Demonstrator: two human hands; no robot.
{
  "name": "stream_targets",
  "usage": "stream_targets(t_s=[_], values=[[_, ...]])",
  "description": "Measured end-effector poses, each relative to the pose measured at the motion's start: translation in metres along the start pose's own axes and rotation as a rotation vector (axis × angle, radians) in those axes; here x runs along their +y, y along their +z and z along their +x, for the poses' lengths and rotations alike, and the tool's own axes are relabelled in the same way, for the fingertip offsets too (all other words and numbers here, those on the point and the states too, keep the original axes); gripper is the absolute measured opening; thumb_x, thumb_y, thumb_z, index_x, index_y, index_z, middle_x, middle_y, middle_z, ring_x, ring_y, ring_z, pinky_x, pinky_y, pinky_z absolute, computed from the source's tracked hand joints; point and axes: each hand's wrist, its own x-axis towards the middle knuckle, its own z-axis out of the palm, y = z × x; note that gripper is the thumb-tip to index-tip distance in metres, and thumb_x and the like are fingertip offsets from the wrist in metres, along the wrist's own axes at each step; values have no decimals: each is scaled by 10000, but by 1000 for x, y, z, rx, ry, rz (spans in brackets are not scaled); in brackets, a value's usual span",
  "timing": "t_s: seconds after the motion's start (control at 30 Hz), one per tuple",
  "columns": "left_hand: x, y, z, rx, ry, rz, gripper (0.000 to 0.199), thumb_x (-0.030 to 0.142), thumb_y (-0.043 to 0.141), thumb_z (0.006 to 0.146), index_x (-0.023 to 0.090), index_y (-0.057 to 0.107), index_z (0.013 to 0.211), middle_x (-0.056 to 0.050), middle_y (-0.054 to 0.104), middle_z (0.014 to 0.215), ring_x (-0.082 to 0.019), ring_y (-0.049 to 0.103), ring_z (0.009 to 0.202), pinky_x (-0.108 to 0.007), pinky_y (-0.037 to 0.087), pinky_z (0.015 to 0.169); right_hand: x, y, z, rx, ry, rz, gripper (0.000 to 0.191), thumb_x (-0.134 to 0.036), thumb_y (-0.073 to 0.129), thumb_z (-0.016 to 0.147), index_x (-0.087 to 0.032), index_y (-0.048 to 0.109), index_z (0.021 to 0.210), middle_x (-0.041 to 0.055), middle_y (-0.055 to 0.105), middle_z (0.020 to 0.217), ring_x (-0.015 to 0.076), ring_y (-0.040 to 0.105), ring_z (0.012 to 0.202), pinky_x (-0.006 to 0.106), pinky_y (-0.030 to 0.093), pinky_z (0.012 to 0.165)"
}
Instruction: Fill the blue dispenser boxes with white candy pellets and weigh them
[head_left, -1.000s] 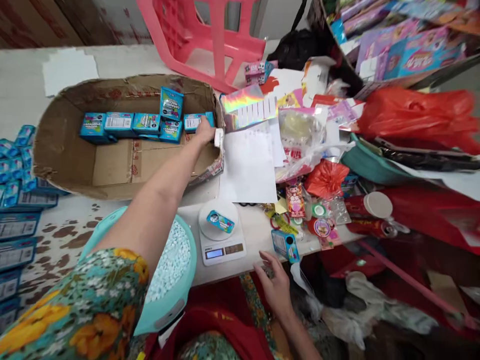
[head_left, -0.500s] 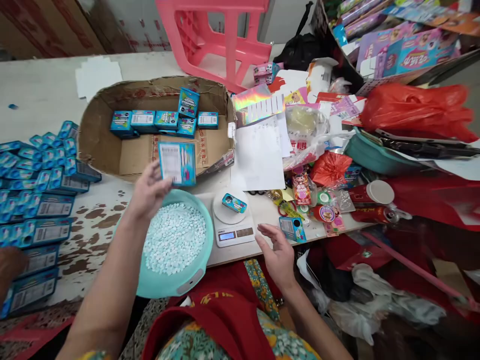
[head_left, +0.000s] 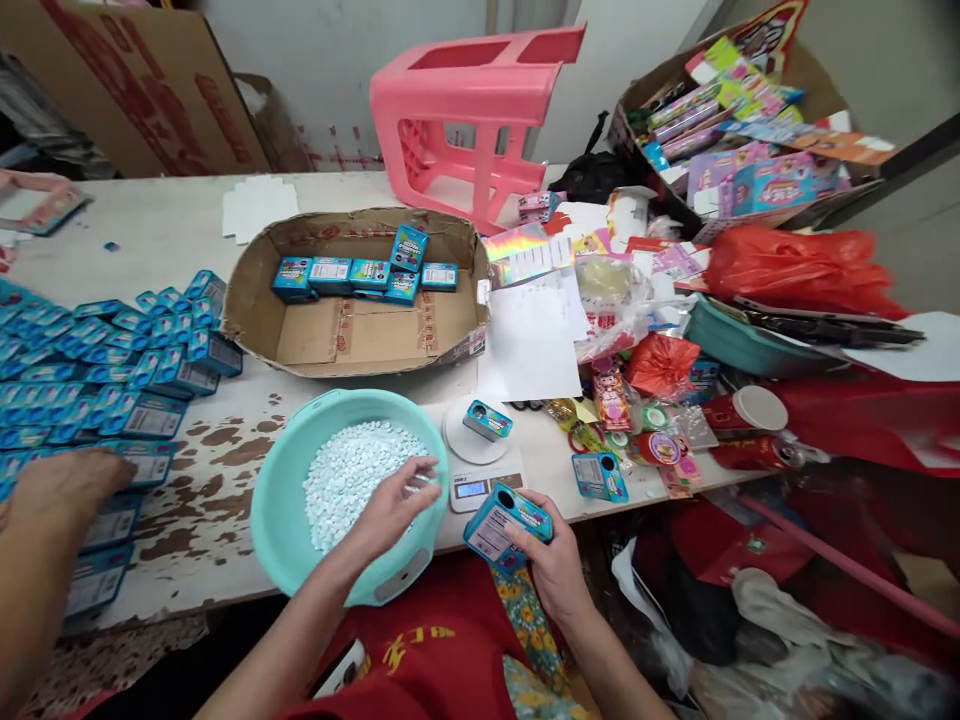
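My right hand grips a small blue candy box with a round hole at one end, just in front of the kitchen scale. Over the right side of the turquoise basin, my left hand hovers with slightly bent, parted fingers and nothing visible in them. White, pale-tinted candy pellets fill much of the basin. Another blue box lies on the scale's round plate. A further blue box rests on the table to the right.
Behind the basin, a cardboard tray holds several blue boxes. Many more blue boxes stand in rows at left, where another person's hand reaches in. A pink stool lies at the back; papers and packets crowd the right.
The blue box has passed from my left hand to my right. My left hand has moved down over the basin. The other person's hand reaches further in, and the view has shifted.
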Motion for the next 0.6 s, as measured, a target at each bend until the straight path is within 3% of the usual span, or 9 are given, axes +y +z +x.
stream_targets(t_s=[0.1,0.17,0.27,0.37,0.4,0.47,0.53,0.6], values=[[11,-7,38,137,183,351,383,394,516,836,281,524,1202,-62,578,1194,-228,575,1016,-368,471,873,2,-17,-3,102,2,15,507,-339,814,587,-201,602,1026,23,698,859,180,625,753,295,513,708],[21,4,69,165,327,570,455,346,540,826,267,475,1270,-80,523,1272,-260,503,1137,-397,424,947,6,-25,-5,144,14,37,513,-329,817,586,-208,599,1034,16,701,870,175,629,757,292,519,708],[34,32,114,53,420,808,510,254,591,784,239,471,1280,-104,488,1295,-286,447,1197,-410,396,976,13,-31,-8,179,32,80,549,-307,825,577,-210,594,1066,18,705,902,180,643,773,297,530,716],[44,42,132,-51,354,827,348,279,566,806,227,551,1150,-87,561,1130,-252,552,1026,-359,463,845,20,-35,-9,215,81,151,595,-282,841,548,-213,594,1085,18,713,882,192,658,744,307,542,680],[47,36,128,-10,341,785,321,310,559,815,229,557,1126,-78,570,1099,-240,564,990,-341,468,817,22,-38,-8,225,97,186,590,-277,842,545,-218,600,1080,17,716,867,196,663,732,313,545,672],[54,11,102,186,349,671,330,368,557,820,235,545,1122,-64,576,1083,-221,567,978,-314,464,814,23,-44,-4,263,104,267,527,-307,826,569,-229,623,1048,16,725,853,210,673,734,339,553,681],[59,-31,61,464,350,587,361,400,557,819,234,526,1138,-53,581,1083,-209,559,992,-302,452,844,22,-49,1,307,90,344,430,-400,772,634,-241,645,1012,23,731,881,229,680,801,377,557,723],[53,-82,18,732,268,603,404,429,555,816,229,506,1163,-50,578,1090,-218,553,1001,-325,443,874,21,-50,5,322,93,382,373,-454,720,684,-252,657,990,23,733,926,235,676,880,402,552,774]])
